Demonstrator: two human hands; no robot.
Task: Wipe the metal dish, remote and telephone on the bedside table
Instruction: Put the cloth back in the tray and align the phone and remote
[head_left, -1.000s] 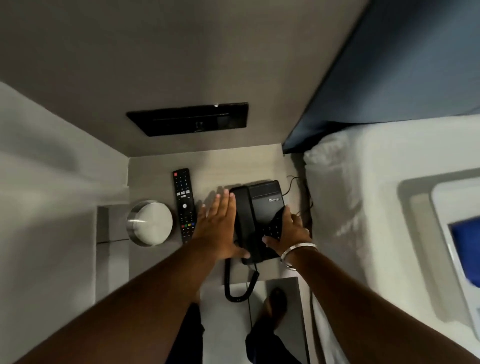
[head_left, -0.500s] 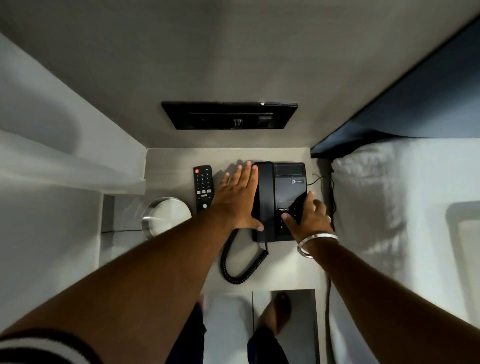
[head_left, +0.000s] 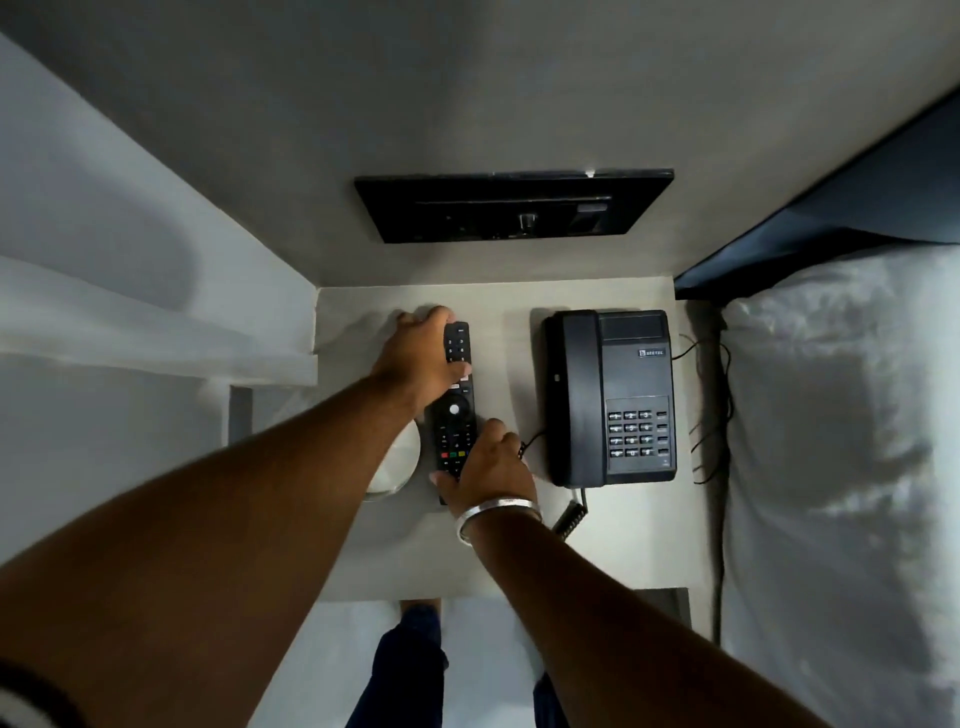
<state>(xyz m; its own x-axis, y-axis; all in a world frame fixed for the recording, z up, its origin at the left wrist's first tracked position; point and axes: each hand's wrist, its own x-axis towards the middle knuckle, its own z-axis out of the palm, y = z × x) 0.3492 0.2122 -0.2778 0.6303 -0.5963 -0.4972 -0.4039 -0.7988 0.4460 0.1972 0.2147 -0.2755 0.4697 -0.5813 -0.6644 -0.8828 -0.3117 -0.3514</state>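
Holding the TV remote (head_left: 456, 410) at both ends, the left hand (head_left: 423, 358) curls round its top and the right hand (head_left: 488, 470) pinches its bottom. It lies on the bedside table (head_left: 511, 556), between metal dish (head_left: 395, 467) and telephone (head_left: 610, 397). It looks light, stiff and smooth; the long sides seem safest.

remote (head_left: 455, 410): we see black, with a white round button and small red, green and yellow keys
telephone (head_left: 611, 397): we see black with grey keys
metal dish (head_left: 396, 462): silver
bench (head_left: 498, 545): pale grey
bangle (head_left: 496, 512): silver
pillow (head_left: 831, 441): white
wall panel (head_left: 511, 205): black
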